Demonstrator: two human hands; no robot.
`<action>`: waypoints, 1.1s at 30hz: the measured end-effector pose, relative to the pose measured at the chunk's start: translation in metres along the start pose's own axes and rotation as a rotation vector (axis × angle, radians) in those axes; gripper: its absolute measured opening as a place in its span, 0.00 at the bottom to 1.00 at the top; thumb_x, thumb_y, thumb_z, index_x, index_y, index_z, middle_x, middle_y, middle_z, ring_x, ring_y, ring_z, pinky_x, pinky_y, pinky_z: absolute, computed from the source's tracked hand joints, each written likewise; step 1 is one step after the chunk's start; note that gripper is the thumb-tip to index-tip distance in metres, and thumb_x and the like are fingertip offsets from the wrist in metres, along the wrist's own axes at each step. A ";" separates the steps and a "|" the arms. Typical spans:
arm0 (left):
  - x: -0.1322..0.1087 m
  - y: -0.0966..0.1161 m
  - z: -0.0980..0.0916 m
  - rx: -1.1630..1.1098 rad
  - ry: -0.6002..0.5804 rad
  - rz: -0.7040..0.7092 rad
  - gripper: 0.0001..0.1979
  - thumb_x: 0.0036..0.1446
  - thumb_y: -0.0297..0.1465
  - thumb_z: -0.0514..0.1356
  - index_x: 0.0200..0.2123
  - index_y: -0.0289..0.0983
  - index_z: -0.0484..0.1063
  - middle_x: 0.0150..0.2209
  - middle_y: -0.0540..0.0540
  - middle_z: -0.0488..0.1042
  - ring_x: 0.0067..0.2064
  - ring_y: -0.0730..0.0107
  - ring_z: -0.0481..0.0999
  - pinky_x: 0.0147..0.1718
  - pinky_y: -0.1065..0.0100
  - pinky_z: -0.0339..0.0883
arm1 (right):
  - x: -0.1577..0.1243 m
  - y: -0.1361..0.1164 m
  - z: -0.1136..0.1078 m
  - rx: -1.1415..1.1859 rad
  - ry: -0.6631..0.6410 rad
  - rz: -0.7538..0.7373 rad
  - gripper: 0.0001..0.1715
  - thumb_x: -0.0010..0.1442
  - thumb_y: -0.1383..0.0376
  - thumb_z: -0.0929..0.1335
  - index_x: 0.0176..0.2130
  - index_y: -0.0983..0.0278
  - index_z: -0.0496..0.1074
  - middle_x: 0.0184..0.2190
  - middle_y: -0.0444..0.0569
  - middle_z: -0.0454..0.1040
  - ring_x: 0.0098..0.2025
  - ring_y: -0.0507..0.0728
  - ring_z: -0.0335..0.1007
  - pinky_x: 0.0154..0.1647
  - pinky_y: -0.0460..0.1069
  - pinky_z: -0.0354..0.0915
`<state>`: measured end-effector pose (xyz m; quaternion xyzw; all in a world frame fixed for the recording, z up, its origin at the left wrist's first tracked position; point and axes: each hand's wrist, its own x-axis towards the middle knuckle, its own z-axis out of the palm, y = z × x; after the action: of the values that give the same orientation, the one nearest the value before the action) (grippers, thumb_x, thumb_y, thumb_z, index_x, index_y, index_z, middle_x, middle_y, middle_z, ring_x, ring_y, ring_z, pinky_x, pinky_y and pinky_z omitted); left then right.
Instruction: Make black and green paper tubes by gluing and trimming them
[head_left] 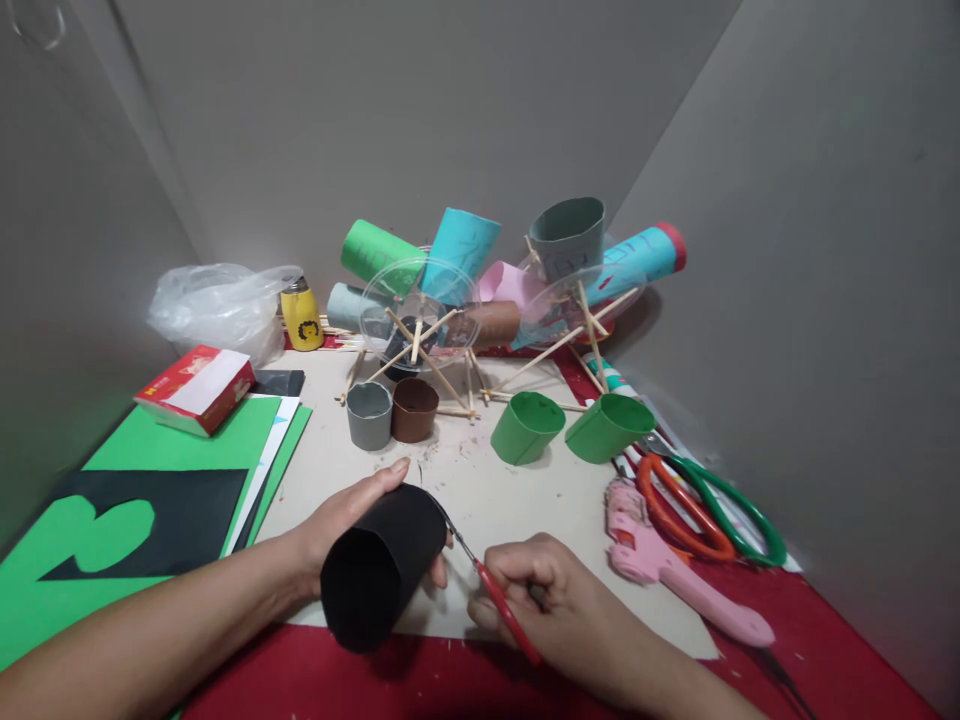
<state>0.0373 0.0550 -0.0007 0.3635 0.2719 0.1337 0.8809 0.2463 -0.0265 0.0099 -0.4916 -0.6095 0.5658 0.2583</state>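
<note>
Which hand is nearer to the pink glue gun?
Right. The right hand, gripping the red-handled tool, is left of the pink glue gun; the left hand is farther left, holding the black tube.

I am seeing plain black on my tube (pixel 412 545) and red on my tool's handle (pixel 511 622), while the glue gun (pixel 697 592) is showing pink. The cups are going grey (pixel 369 420), brown (pixel 415 415) and twice green (pixel 525 430), and the jar (pixel 300 312) is wearing yellow with a black lion face. The box (pixel 196 388) is mixing red with white, and the red table (pixel 337 680) is framing a cream sheet (pixel 551 500).
</note>
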 end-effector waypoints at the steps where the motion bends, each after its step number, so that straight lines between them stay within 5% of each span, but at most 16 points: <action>1: 0.000 0.000 0.000 0.001 0.005 -0.002 0.37 0.61 0.56 0.45 0.34 0.28 0.79 0.25 0.38 0.79 0.28 0.64 0.76 0.31 0.68 0.65 | 0.000 0.001 0.000 -0.002 -0.004 -0.008 0.24 0.56 0.64 0.67 0.18 0.61 0.49 0.16 0.35 0.46 0.20 0.47 0.42 0.19 0.45 0.42; 25: -0.006 0.007 0.007 0.013 0.053 -0.082 0.36 0.59 0.56 0.48 0.29 0.29 0.78 0.23 0.38 0.78 0.24 0.65 0.76 0.23 0.69 0.66 | -0.002 0.006 -0.002 -0.240 0.046 -0.184 0.22 0.57 0.66 0.66 0.20 0.61 0.49 0.17 0.36 0.48 0.21 0.47 0.42 0.19 0.44 0.44; 33: -0.005 0.010 0.011 -0.046 0.093 0.045 0.29 0.59 0.53 0.52 0.32 0.31 0.76 0.31 0.37 0.81 0.23 0.68 0.75 0.24 0.70 0.64 | -0.001 0.009 -0.004 -0.413 0.126 -0.320 0.19 0.58 0.69 0.65 0.21 0.61 0.52 0.16 0.35 0.51 0.19 0.46 0.44 0.19 0.43 0.45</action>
<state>0.0392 0.0537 0.0143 0.3424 0.3014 0.1765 0.8722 0.2525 -0.0270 0.0024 -0.4657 -0.7645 0.3498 0.2761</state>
